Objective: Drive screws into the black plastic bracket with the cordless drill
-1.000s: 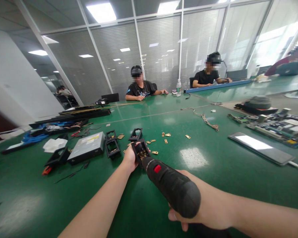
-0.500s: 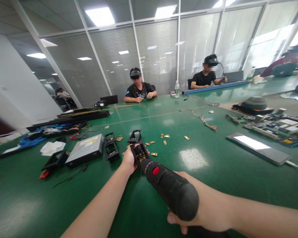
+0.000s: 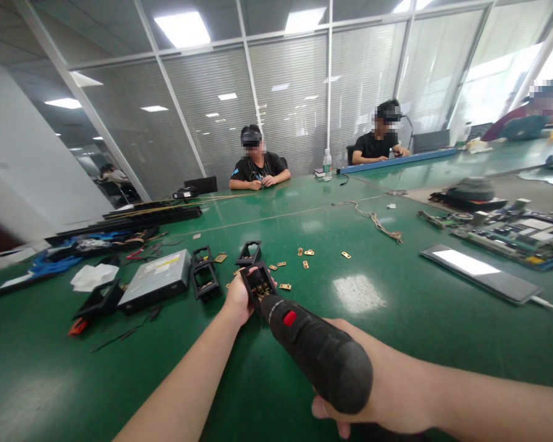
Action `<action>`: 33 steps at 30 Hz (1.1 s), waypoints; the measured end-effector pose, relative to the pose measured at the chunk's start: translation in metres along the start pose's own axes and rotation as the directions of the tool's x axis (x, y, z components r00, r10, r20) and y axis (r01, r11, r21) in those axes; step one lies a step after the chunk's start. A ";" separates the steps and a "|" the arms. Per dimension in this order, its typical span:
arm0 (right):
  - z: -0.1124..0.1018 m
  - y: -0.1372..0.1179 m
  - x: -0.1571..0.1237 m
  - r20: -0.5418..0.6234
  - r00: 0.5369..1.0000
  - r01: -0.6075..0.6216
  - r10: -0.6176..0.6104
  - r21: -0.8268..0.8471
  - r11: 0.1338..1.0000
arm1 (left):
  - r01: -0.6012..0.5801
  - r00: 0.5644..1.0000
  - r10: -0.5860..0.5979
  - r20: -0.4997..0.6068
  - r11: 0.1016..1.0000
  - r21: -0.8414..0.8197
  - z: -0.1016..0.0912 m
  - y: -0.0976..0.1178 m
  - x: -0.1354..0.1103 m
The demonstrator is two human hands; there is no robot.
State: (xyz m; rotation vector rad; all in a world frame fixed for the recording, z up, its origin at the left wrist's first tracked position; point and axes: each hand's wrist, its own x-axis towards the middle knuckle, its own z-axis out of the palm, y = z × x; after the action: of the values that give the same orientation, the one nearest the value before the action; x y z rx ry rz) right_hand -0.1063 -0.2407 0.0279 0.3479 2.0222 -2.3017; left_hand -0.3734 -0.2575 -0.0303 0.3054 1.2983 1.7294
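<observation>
A black rectangular plastic frame (image 3: 255, 279) with brass-coloured parts inside is gripped by my left hand (image 3: 238, 299) from its left side. My right hand (image 3: 345, 344) is wrapped round a black cordless screwdriver (image 3: 320, 353) with a red switch on top. The tool's front end points into the near end of the frame; its tip is hidden from view. Small brass plates (image 3: 285, 286) lie scattered on the green table beyond my hands. Similar black frames (image 3: 206, 282) stand to the left of my left hand, and another frame (image 3: 249, 253) lies just behind it.
Left of my arm are a silver disc drive (image 3: 159, 279), white tissue (image 3: 94, 276) and blue cables (image 3: 64, 261). A phone (image 3: 482, 273) and circuit boards (image 3: 520, 230) lie on the right. Two people (image 3: 259, 161) sit across the green table (image 3: 396, 344); a bottle (image 3: 327, 164) stands between them.
The view has shifted very slightly. Both hands keep their hold, with screwdriver and frame in nearly the same place. Across the table, the right-hand person's raised hand has come lower.
</observation>
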 end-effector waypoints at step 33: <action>0.001 -0.001 -0.002 -0.024 1.000 -0.006 0.005 -0.071 0.997 | -0.002 1.000 0.002 0.018 1.000 -0.003 -0.001 -0.001 0.003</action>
State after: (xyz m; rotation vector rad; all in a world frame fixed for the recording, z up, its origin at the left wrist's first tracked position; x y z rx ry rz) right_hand -0.1046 -0.2415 0.0298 0.3783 2.1049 -2.2267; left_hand -0.3748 -0.2555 -0.0326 0.3197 1.2832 1.7262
